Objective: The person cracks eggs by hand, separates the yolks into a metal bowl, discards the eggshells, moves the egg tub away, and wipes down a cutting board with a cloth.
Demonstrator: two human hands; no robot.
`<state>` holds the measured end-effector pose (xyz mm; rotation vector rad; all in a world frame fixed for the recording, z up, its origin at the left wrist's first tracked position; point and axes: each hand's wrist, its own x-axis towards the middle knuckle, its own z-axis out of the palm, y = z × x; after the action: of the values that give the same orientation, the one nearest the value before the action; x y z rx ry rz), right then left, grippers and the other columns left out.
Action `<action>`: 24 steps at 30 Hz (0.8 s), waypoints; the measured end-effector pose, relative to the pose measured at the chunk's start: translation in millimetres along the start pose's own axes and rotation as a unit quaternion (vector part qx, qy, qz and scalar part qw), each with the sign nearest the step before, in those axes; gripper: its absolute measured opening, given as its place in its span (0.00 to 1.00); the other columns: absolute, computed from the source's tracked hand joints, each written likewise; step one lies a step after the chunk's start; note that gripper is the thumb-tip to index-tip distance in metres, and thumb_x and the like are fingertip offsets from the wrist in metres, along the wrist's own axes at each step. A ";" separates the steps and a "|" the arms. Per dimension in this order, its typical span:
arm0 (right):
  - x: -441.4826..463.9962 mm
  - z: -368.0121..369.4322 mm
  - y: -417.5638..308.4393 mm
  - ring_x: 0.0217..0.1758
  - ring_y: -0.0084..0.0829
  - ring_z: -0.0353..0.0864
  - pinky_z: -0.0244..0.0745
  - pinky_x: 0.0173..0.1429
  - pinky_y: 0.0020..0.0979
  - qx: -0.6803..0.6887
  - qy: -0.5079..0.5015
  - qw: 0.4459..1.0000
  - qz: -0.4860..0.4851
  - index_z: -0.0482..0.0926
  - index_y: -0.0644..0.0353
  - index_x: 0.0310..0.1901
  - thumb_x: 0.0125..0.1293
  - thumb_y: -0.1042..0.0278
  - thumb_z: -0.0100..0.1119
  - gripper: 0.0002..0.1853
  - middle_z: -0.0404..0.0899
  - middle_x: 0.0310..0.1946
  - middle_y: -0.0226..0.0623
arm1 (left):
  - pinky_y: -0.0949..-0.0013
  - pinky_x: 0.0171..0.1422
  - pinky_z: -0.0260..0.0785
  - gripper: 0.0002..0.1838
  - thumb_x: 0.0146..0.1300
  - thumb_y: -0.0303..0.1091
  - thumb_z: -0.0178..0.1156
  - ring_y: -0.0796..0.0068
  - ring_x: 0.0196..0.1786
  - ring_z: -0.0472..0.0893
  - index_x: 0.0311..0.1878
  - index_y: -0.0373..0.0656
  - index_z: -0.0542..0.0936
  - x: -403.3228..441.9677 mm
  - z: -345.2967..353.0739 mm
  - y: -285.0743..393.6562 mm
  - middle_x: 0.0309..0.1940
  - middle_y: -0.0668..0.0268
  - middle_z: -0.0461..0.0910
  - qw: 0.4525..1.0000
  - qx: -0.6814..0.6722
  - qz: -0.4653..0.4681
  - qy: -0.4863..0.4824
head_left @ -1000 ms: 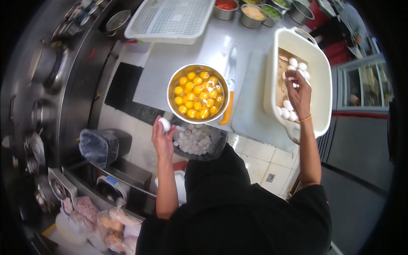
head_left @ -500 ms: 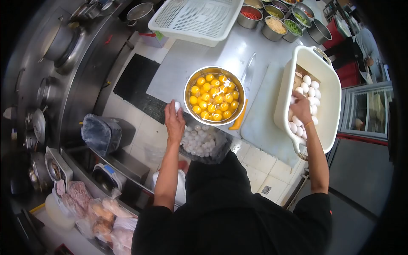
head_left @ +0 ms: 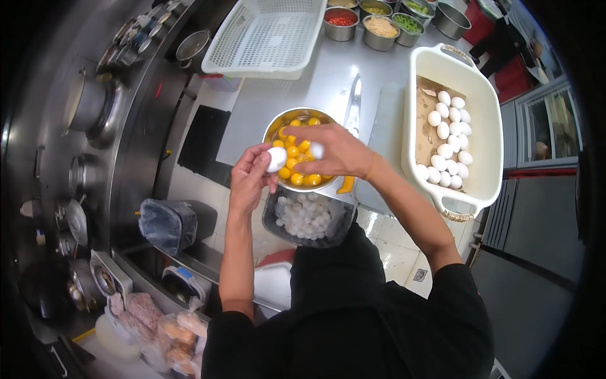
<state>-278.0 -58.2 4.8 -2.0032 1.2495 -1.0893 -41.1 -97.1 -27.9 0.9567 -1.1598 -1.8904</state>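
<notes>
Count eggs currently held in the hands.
2. One egg in the left hand, by the metal bowl's rim; another egg, blurred, in the right hand, over the bowl. The right hand may hide more.

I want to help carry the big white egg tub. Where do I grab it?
Probably by the near handle and far handle, one hand from each short end. They stick out as loops past the tub, away from the eggs inside.
</notes>
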 end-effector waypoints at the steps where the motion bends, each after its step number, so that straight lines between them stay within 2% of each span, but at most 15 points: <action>1: 4.0 3.5 2.5 0.43 0.44 0.86 0.79 0.51 0.38 0.005 -0.021 1.000 0.002 0.82 0.58 0.55 0.52 0.61 0.74 0.27 0.85 0.40 0.49 | 0.76 0.25 0.76 0.18 0.72 0.36 0.60 0.79 0.26 0.80 0.57 0.32 0.76 4.9 2.0 0.0 0.37 0.60 0.82 1.000 -0.005 -0.007 -0.008; 3: 9.1 7.0 6.7 0.42 0.46 0.86 0.80 0.51 0.38 0.014 -0.065 0.998 0.005 0.83 0.56 0.55 0.52 0.62 0.73 0.26 0.85 0.39 0.49 | 0.76 0.25 0.76 0.18 0.70 0.32 0.62 0.79 0.27 0.80 0.57 0.31 0.76 13.0 4.0 1.9 0.38 0.60 0.82 0.999 0.007 -0.034 -0.039; 4: 8.2 8.3 10.5 0.42 0.47 0.85 0.80 0.51 0.38 0.015 -0.055 0.998 0.006 0.84 0.56 0.54 0.52 0.63 0.72 0.26 0.85 0.38 0.50 | 0.76 0.26 0.76 0.18 0.68 0.30 0.64 0.79 0.27 0.81 0.57 0.31 0.76 15.2 4.3 1.8 0.38 0.60 0.82 0.997 0.012 -0.047 -0.052; 7: 4.4 15.8 22.1 0.40 0.49 0.85 0.80 0.50 0.40 0.010 -0.027 1.000 0.008 0.85 0.56 0.52 0.51 0.63 0.70 0.23 0.85 0.38 0.50 | 0.76 0.27 0.76 0.20 0.64 0.22 0.65 0.79 0.28 0.81 0.58 0.30 0.76 20.8 6.0 -6.1 0.39 0.61 0.83 0.994 0.068 0.004 -0.086; 10: -1.1 25.7 31.5 0.40 0.51 0.85 0.81 0.50 0.42 0.000 0.002 1.000 0.007 0.86 0.57 0.49 0.50 0.62 0.68 0.22 0.86 0.38 0.49 | 0.77 0.30 0.76 0.21 0.60 0.18 0.64 0.81 0.28 0.81 0.58 0.29 0.78 21.8 12.1 -7.3 0.40 0.61 0.83 0.993 0.103 -0.006 -0.060; 13: -3.8 30.6 37.1 0.40 0.50 0.85 0.81 0.50 0.43 -0.004 0.019 1.000 -0.007 0.85 0.57 0.49 0.49 0.64 0.68 0.23 0.85 0.38 0.48 | 0.75 0.32 0.77 0.23 0.57 0.17 0.62 0.80 0.29 0.81 0.58 0.28 0.78 25.6 16.3 -15.1 0.42 0.62 0.82 0.982 0.186 0.001 -0.025; 16: -4.8 27.3 45.2 0.41 0.49 0.84 0.81 0.49 0.43 -0.044 0.016 0.999 -0.018 0.85 0.58 0.50 0.47 0.66 0.68 0.23 0.84 0.39 0.47 | 0.73 0.33 0.77 0.24 0.53 0.19 0.61 0.77 0.28 0.81 0.57 0.30 0.80 39.1 7.9 -30.0 0.44 0.62 0.82 0.949 0.266 0.169 -0.020; 18: -6.2 21.9 55.7 0.40 0.47 0.84 0.81 0.49 0.41 -0.072 0.023 0.996 -0.038 0.84 0.59 0.50 0.46 0.69 0.69 0.24 0.84 0.39 0.46 | 0.73 0.34 0.76 0.23 0.52 0.21 0.63 0.74 0.27 0.81 0.55 0.32 0.81 31.2 11.3 -18.2 0.44 0.60 0.82 0.882 0.426 0.201 0.004; 19: -6.3 18.0 54.4 0.39 0.47 0.84 0.81 0.48 0.41 -0.113 0.008 0.994 -0.007 0.84 0.59 0.49 0.46 0.68 0.69 0.24 0.84 0.40 0.46 | 0.72 0.35 0.76 0.23 0.52 0.22 0.63 0.73 0.27 0.81 0.55 0.32 0.82 26.7 16.2 -10.7 0.44 0.59 0.81 0.838 0.501 0.214 0.016; 21: -9.8 11.5 47.0 0.39 0.48 0.84 0.81 0.48 0.41 -0.189 -0.028 0.980 0.060 0.84 0.59 0.48 0.46 0.67 0.70 0.23 0.84 0.41 0.46 | 0.71 0.35 0.76 0.23 0.51 0.26 0.66 0.71 0.27 0.82 0.53 0.34 0.83 19.9 17.3 -12.4 0.43 0.58 0.81 0.804 0.544 0.236 0.046; 22: -11.6 7.9 42.6 0.38 0.47 0.84 0.81 0.48 0.41 -0.170 -0.010 0.983 0.073 0.84 0.60 0.48 0.46 0.66 0.71 0.23 0.84 0.40 0.45 | 0.71 0.35 0.76 0.23 0.50 0.27 0.68 0.70 0.27 0.82 0.53 0.35 0.83 19.7 18.9 -10.4 0.43 0.57 0.81 0.783 0.566 0.251 0.063; 24: -24.2 8.8 25.2 0.37 0.47 0.84 0.81 0.47 0.40 -0.130 0.024 0.986 0.103 0.85 0.60 0.46 0.47 0.64 0.72 0.22 0.84 0.38 0.45 | 0.69 0.37 0.76 0.25 0.49 0.29 0.70 0.70 0.29 0.82 0.54 0.35 0.83 -1.4 23.3 4.2 0.42 0.57 0.81 0.820 0.535 0.188 0.074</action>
<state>-288.3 -46.9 -27.9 -1.9859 1.6563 -0.9170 -59.8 -88.2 -16.2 1.2534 -2.1708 -0.7184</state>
